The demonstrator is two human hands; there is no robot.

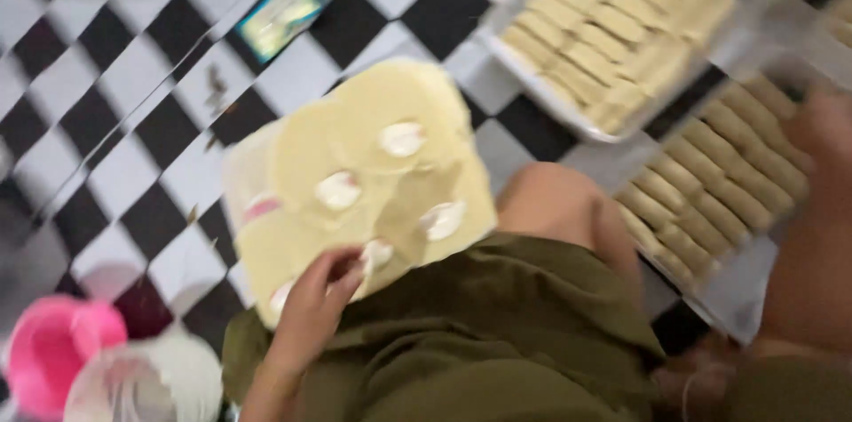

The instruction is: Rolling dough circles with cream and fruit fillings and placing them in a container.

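The picture is blurred by motion. A pale board [244, 169] rests against my lap and carries several round yellow dough wrappers [390, 102], each with a white dollop of filling [402, 138]. My left hand [315, 302] is at the board's near edge, its fingers bent and pinching the nearest wrapper beside a dollop [377, 253]. My right hand [825, 129] is at the far right over a tray of rolled pieces [710, 182]. Blur hides its fingers. I sit in olive shorts [497, 333] with one bare knee [555, 200] raised.
The floor is black and white checkered tile [133, 76]. A second metal tray [524, 76] of pale rolls lies at the upper right. A small teal and yellow packet [280, 15] lies on the floor. A pink bowl [53, 347] and a white bowl [151, 378] stand at the lower left.
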